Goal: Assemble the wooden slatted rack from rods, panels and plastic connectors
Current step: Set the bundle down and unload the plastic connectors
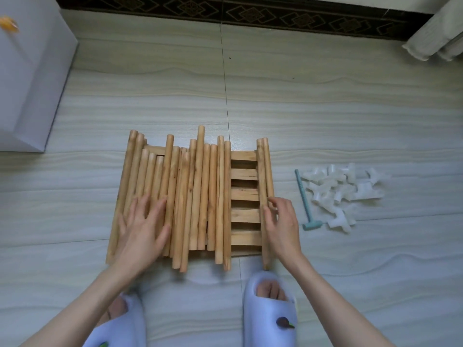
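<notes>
So the whole pile of wooden rods (190,196) sits on the grey floor (325,108) right in front of the person's feet, laid side by side on top of the slatted panels (244,194); you can see the slats through a gap toward the right side. The left hand (142,226) lies flat on the rods at the left of the pile, fingers straight and spread, gripping nothing; the right hand (280,224) has its fingers curled round the pair of rods (264,176) at the right edge, thumb on one side, fingertips on the other. The white plastic connectors (343,194) are heaped well off to the right; a little teal mallet (307,201) lies just beside them. White slippers (269,311) below; a white box (27,78) at far left.
</notes>
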`<control>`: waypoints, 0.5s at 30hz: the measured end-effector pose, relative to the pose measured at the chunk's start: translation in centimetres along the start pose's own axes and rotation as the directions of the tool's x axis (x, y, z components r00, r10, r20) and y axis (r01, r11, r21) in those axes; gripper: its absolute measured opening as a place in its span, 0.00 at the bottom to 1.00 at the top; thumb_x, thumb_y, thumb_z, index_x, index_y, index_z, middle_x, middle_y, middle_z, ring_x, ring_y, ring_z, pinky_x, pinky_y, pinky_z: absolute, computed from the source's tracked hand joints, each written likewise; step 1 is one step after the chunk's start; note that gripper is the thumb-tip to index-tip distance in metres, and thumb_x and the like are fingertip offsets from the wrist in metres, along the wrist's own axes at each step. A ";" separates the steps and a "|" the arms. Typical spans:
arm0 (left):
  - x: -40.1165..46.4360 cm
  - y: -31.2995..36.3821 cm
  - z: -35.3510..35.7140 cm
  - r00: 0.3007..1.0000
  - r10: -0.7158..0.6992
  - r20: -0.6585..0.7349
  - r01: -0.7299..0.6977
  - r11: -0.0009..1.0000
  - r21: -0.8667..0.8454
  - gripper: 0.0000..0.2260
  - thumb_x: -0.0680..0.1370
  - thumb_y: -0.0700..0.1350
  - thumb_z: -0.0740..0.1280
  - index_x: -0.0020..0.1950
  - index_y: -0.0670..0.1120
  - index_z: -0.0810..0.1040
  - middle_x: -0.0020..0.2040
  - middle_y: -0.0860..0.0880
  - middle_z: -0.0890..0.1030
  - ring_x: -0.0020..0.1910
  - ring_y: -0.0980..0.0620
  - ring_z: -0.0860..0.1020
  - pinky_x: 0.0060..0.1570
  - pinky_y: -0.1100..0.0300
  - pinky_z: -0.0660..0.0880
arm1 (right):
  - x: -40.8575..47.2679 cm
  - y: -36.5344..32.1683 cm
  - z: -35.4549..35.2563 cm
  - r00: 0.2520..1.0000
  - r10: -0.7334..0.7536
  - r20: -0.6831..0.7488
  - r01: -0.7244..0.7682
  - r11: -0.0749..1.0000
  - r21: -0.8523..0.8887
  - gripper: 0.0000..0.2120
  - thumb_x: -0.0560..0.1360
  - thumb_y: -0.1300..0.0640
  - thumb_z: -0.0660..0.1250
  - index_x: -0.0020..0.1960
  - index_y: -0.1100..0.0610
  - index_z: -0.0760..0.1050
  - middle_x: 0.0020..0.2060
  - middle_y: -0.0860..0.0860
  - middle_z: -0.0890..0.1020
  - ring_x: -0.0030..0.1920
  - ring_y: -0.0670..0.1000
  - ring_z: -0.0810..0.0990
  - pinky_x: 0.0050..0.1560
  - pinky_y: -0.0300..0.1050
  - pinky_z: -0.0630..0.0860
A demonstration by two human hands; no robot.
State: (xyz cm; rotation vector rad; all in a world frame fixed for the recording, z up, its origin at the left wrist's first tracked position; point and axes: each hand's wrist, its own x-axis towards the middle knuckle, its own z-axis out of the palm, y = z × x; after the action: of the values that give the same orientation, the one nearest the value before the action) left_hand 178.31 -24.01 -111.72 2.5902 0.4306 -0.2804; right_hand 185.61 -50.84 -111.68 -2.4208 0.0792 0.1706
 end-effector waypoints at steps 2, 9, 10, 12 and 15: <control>0.5 -1.3 -0.3 0.992 -0.129 -0.010 0.129 0.992 0.016 0.29 0.76 0.46 0.66 0.75 0.49 0.60 0.76 0.40 0.53 0.75 0.40 0.49 0.70 0.39 0.50 | -0.7 -1.0 0.8 0.991 -0.021 0.130 0.026 0.999 -0.038 0.18 0.78 0.57 0.62 0.66 0.60 0.70 0.61 0.53 0.74 0.63 0.51 0.70 0.62 0.33 0.60; 1.2 -3.0 -0.2 0.946 -0.304 0.110 0.316 0.942 -0.114 0.33 0.78 0.49 0.64 0.77 0.40 0.51 0.77 0.38 0.45 0.76 0.41 0.46 0.73 0.49 0.48 | 0.0 -4.6 2.8 0.955 0.025 0.296 0.034 0.981 -0.191 0.30 0.79 0.45 0.58 0.75 0.59 0.57 0.73 0.54 0.63 0.73 0.53 0.60 0.71 0.45 0.57; 1.0 -2.9 -0.1 0.949 -0.294 0.114 0.304 0.949 -0.086 0.33 0.78 0.50 0.63 0.76 0.40 0.50 0.77 0.39 0.44 0.76 0.41 0.45 0.73 0.48 0.48 | 0.3 -5.0 3.1 0.935 0.064 0.348 0.001 0.983 -0.182 0.31 0.79 0.44 0.57 0.75 0.58 0.54 0.73 0.54 0.62 0.73 0.52 0.59 0.71 0.46 0.57; 0.5 -2.5 0.2 0.961 -0.250 0.120 0.254 0.967 -0.017 0.32 0.79 0.51 0.61 0.77 0.41 0.50 0.77 0.40 0.44 0.76 0.42 0.43 0.73 0.47 0.48 | 0.4 -5.6 3.9 0.906 0.059 0.418 0.004 0.989 -0.148 0.30 0.79 0.45 0.58 0.76 0.58 0.54 0.73 0.54 0.63 0.72 0.52 0.60 0.70 0.46 0.58; -0.3 -1.7 0.4 0.984 -0.141 0.113 0.143 0.990 -0.010 0.29 0.80 0.50 0.60 0.76 0.42 0.54 0.77 0.41 0.49 0.76 0.44 0.46 0.74 0.52 0.46 | 0.0 -6.4 4.8 0.911 0.027 0.412 -0.010 0.999 -0.042 0.29 0.78 0.47 0.60 0.75 0.57 0.57 0.70 0.55 0.65 0.70 0.53 0.64 0.70 0.46 0.61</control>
State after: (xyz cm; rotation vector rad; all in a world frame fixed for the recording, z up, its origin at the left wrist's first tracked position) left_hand 177.37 -22.90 -112.72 2.5156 0.5755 -0.4663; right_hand 185.74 -42.84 -111.15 -2.3695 -0.0947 0.6940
